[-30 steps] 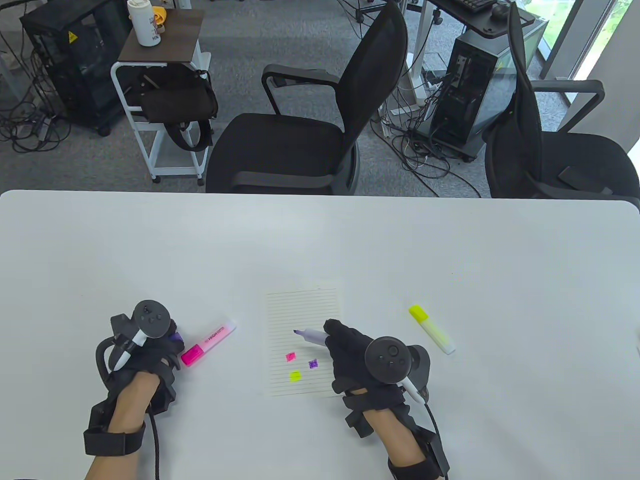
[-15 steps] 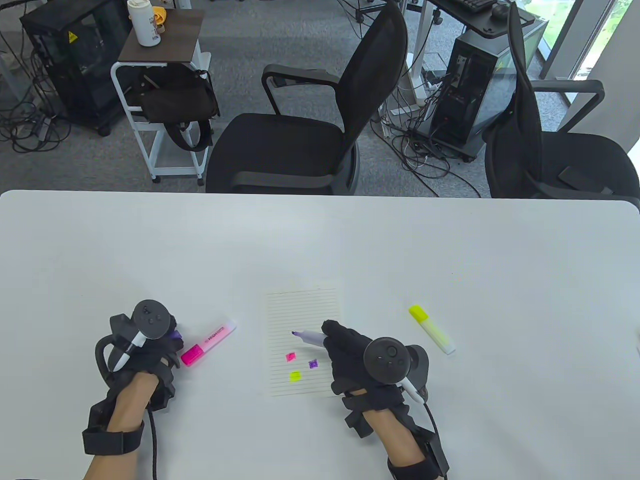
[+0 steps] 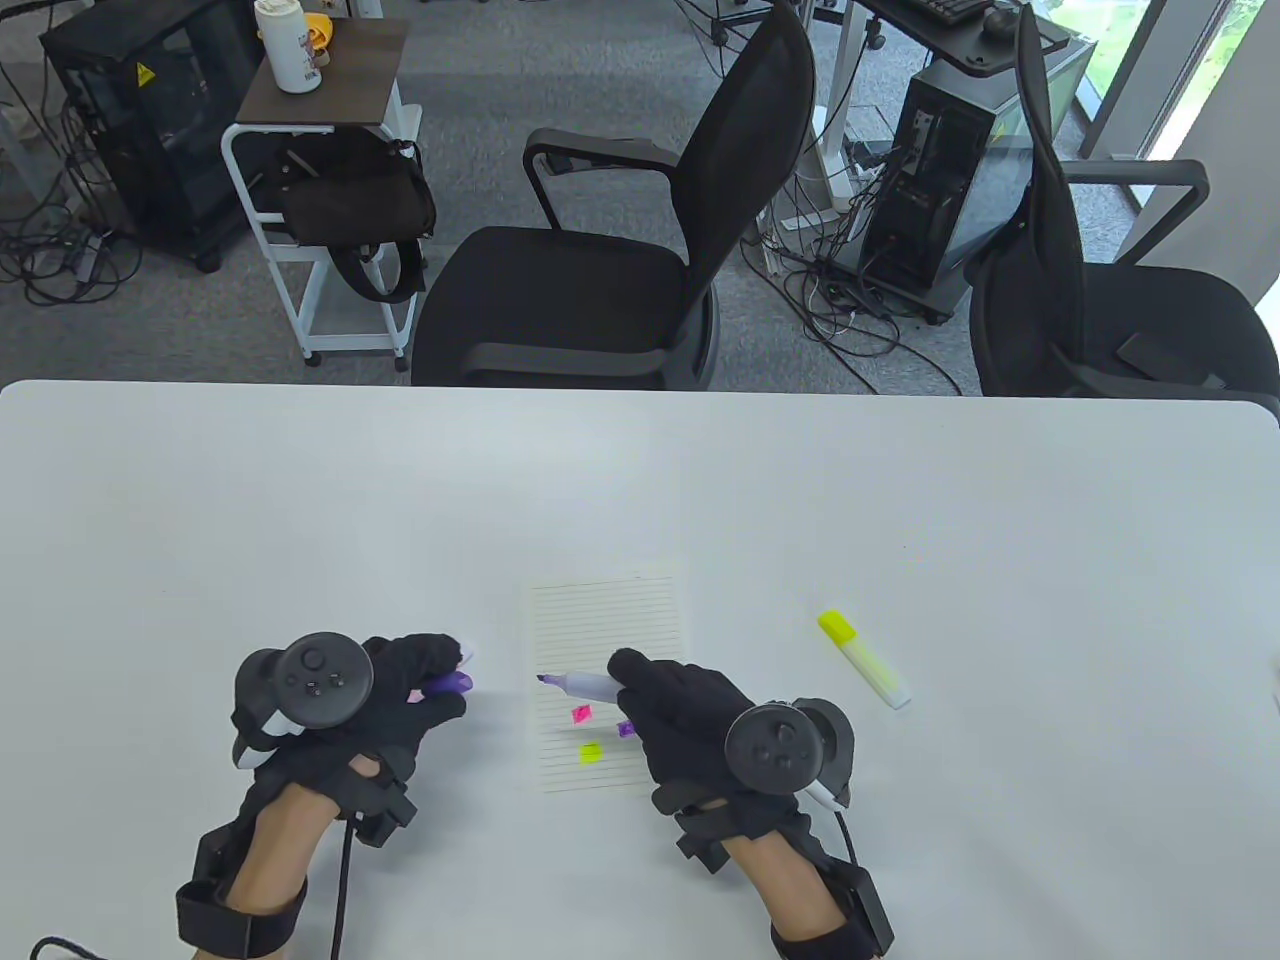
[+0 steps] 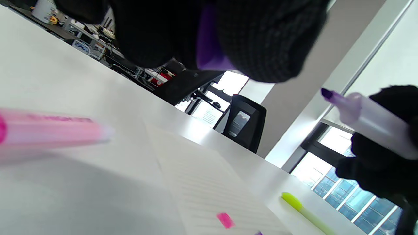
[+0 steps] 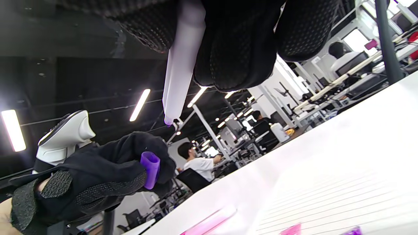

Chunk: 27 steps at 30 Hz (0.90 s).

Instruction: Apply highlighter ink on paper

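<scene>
A lined paper (image 3: 605, 620) lies on the white table (image 3: 640, 480) with pink (image 3: 581, 713), yellow (image 3: 591, 751) and purple marks. My right hand (image 3: 680, 700) grips an uncapped purple highlighter (image 3: 585, 684), its tip pointing left, lifted above the paper's left edge. It also shows in the left wrist view (image 4: 365, 117) and the right wrist view (image 5: 181, 65). My left hand (image 3: 410, 685) pinches the purple cap (image 3: 447, 682), its open end facing the tip a short gap away; the right wrist view (image 5: 149, 169) shows it too. The pink highlighter (image 4: 49, 130) lies under my left hand.
A capped yellow highlighter (image 3: 863, 659) lies on the table right of the paper. Two black office chairs (image 3: 620, 260) stand beyond the table's far edge.
My left hand has moved right over the pink highlighter, bringing the purple cap toward the paper. My right hand has moved left with the purple highlighter, so tip and cap are now close.
</scene>
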Tool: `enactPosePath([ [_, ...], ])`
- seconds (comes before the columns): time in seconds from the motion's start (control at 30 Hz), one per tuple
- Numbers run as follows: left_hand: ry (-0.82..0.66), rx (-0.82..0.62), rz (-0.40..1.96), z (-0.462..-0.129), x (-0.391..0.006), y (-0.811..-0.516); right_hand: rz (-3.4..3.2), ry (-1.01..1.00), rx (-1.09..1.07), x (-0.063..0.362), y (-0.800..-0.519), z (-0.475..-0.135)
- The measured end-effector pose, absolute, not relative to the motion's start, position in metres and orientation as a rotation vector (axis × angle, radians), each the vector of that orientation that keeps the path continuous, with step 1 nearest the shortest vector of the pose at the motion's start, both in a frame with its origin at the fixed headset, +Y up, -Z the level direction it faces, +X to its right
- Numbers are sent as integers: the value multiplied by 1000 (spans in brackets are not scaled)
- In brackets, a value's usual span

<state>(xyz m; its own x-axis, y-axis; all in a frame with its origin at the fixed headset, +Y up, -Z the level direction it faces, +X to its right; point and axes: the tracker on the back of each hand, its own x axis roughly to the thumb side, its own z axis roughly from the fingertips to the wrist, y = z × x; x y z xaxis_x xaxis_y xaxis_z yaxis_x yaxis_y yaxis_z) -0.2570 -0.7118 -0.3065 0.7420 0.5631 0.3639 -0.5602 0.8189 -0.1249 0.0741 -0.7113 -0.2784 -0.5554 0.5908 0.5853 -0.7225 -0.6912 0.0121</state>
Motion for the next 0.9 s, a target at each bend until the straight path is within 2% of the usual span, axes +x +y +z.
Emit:
enactPosePath([
  [0.53, -551, -68, 631, -295, -220, -716, 2255, -229, 879, 59, -715, -274],
  [0.73, -601, -34, 746, -292, -213, -722, 2216, -207, 894, 56, -717, -273],
  [0.9, -581, 3, 911, -286, -203, -726, 2156, -202, 934, 48, -717, -267],
])
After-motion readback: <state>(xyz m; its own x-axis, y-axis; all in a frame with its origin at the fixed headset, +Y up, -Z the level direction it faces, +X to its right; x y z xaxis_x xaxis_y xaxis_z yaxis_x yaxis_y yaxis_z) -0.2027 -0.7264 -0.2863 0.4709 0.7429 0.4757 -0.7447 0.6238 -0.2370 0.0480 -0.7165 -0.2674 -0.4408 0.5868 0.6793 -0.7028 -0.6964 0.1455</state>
